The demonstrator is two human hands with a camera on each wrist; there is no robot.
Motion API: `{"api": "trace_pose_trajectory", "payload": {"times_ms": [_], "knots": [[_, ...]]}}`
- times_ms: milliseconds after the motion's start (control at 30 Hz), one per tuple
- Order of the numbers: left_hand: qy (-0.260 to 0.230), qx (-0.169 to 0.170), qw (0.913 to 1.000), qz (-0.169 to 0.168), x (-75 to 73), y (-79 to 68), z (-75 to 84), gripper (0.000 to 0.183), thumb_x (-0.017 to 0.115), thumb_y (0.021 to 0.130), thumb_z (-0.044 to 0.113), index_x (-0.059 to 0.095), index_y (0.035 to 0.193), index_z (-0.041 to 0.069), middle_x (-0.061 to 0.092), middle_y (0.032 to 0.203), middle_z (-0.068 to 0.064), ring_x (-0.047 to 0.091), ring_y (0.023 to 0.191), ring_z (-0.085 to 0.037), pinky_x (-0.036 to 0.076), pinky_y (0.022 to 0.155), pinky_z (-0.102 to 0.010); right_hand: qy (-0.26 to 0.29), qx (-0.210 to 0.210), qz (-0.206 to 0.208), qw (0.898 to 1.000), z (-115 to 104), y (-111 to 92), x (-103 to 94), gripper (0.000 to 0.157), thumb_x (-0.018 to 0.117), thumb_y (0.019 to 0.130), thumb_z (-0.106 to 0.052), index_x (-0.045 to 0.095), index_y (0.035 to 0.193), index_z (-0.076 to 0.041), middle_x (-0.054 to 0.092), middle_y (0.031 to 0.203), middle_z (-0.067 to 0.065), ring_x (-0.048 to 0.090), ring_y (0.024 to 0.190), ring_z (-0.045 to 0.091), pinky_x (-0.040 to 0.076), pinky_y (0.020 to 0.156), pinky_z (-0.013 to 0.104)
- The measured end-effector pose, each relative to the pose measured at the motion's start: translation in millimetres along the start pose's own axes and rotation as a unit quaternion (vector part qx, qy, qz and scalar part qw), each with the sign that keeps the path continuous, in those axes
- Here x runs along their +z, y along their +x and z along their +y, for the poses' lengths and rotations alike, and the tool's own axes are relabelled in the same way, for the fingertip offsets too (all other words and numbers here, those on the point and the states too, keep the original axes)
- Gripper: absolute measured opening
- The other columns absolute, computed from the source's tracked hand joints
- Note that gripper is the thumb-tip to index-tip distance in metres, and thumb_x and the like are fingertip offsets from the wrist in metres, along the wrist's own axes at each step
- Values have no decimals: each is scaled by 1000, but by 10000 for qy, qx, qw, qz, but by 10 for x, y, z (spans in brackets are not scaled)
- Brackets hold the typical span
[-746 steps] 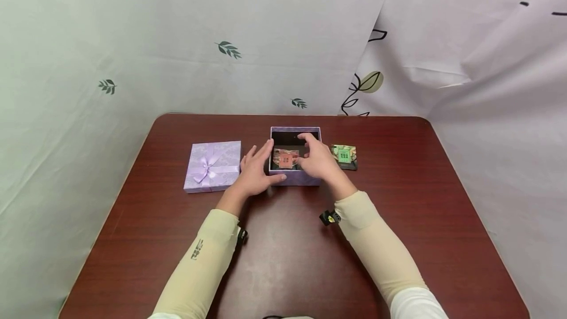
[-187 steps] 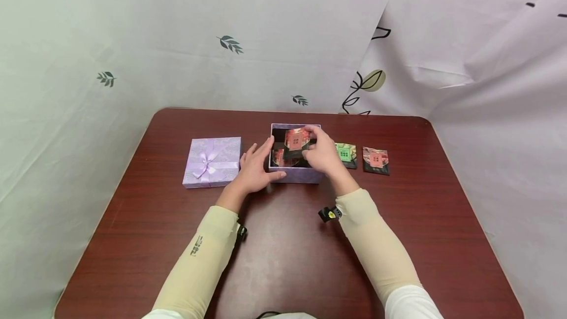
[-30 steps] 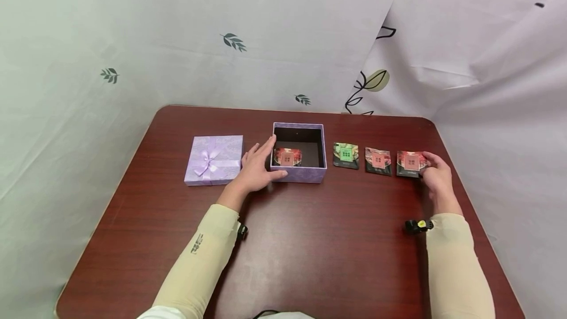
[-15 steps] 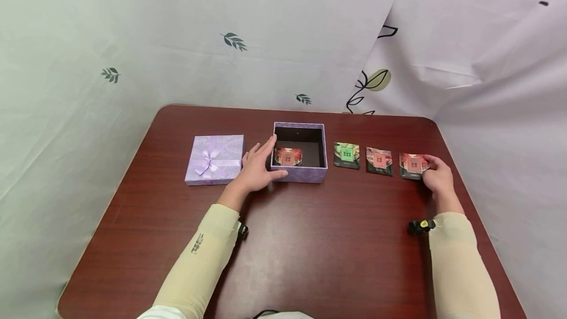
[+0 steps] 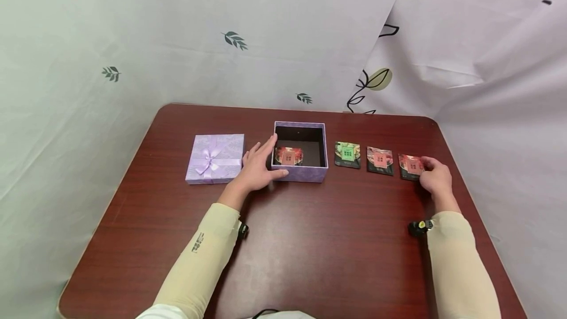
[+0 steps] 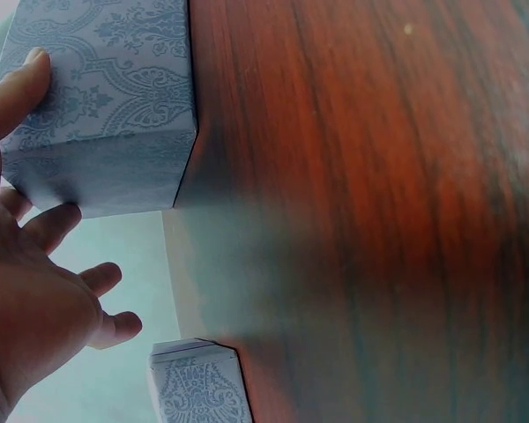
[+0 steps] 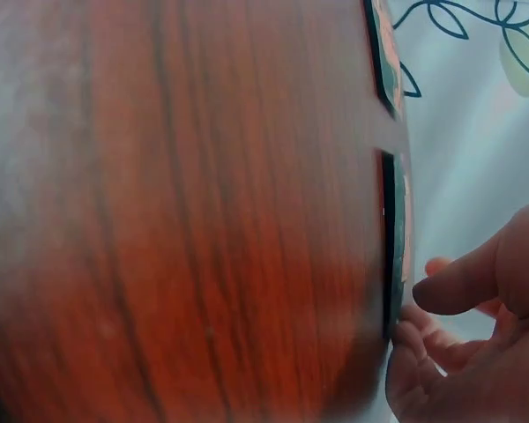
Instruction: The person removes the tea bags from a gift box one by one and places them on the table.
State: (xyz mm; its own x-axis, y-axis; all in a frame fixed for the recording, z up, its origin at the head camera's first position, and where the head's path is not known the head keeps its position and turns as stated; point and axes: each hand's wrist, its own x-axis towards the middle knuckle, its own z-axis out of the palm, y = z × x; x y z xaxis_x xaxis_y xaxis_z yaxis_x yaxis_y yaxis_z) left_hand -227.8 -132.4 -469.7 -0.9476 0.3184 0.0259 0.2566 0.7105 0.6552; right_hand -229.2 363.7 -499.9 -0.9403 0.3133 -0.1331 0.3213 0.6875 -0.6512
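My left hand [image 5: 257,169] rests against the left front corner of a purple patterned box [image 5: 305,175], thumb on its front wall and fingers along its left side. Inside the box's dark interior lies a red sachet [image 5: 289,156]. At the far right, my right hand [image 5: 437,178] touches the right edge of another red-labelled sachet [image 5: 409,166]. In the right wrist view that sachet [image 7: 397,242] lies flat, with thumb and fingers apart at its end. A middle sachet with a red label [image 5: 380,161] and a green-labelled sachet [image 5: 347,155] lie between it and the box.
A purple lid with a ribbon bow [image 5: 226,149] lies left of the box. The dark red wooden table [image 5: 319,245] reaches back to a pale leaf-print curtain [image 5: 177,38]. Its right edge runs close to my right hand.
Earlier, my right hand lifted a red sachet from the box; it now lies at the right end of the row. Over the last second it has shifted slightly. My left hand stays at the box.
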Motion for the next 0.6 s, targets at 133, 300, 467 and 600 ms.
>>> {"api": "trace_pose_trajectory", "payload": {"times_ms": [133, 300, 467, 600], "knots": [[10, -26, 10000, 9, -15, -11, 10, 106, 80, 84, 44, 14, 163, 22, 16, 165, 3, 13, 146, -45, 5, 109, -68, -49, 210, 112, 9997, -100, -41, -32, 59, 41, 87, 0, 43, 146, 7, 46, 138, 33, 38, 127, 51, 28, 101, 66], [-11, -17, 10000, 25, -17, -12, 11, 104, 79, 84, 44, 14, 163, 21, 17, 165, 1, 12, 146, -45, 4, 109, -68, -25, 249, 188, 9995, -354, -130, -63, 63, 42, 89, -3, 37, 152, 1, 34, 143, 35, 26, 131, 56, 18, 100, 71], [19, -12, 10000, 7, -10, -14, 9, 105, 80, 84, 44, 14, 163, 22, 18, 165, 1, 13, 145, -45, 6, 109, -68, 112, -125, 366, 9992, -613, -220, -52, 66, 45, 86, 1, 37, 152, -1, 34, 144, 34, 29, 130, 54, 23, 100, 66], [25, -19, 10000, -19, -20, -18, 19, 105, 79, 84, 44, 13, 163, 22, 17, 165, 0, 12, 146, -45, 5, 109, -68, 291, -464, 550, 9970, -821, -282, -35, 62, 48, 89, 0, 40, 151, -3, 39, 141, 30, 40, 123, 48, 34, 94, 57]]}}
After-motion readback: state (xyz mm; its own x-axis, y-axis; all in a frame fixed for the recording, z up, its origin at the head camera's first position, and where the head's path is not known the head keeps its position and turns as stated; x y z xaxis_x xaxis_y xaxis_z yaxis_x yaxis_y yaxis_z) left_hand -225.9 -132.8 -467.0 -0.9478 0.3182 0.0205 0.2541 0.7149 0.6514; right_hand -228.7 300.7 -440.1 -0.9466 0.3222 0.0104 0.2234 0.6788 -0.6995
